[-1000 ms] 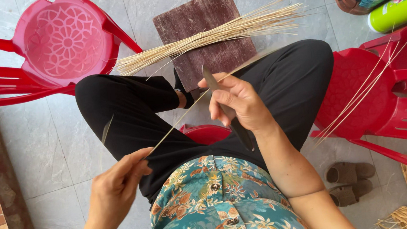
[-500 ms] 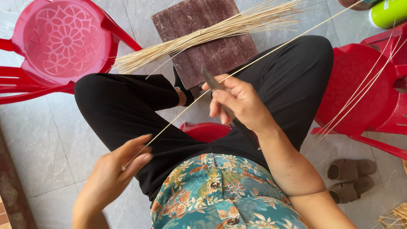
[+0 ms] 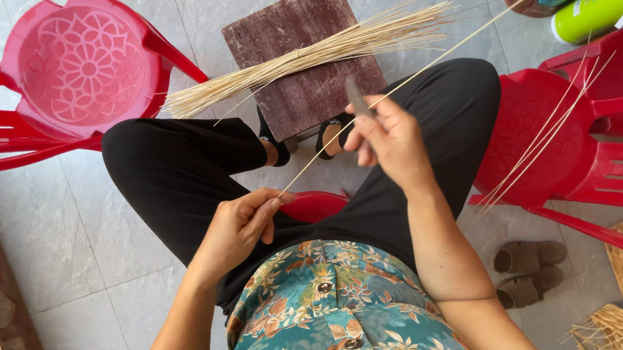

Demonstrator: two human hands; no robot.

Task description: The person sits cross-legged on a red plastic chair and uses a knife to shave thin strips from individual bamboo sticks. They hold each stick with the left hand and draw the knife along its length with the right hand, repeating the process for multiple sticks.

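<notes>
A teal blouse [image 3: 324, 324] with an orange and cream flower print and round buttons down the front is worn. Below the blouse, black trousers [image 3: 198, 170] are worn, and black sandals [image 3: 301, 138] beyond them. Both forearms are left bare.

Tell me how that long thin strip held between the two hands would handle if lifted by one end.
The strip looks very slender and long, so it would probably flex and droop. It likely weighs almost nothing: the left hand pinches it with fingertips alone. Being so thin, it may snap if bent sharply where the right hand presses it.
</notes>
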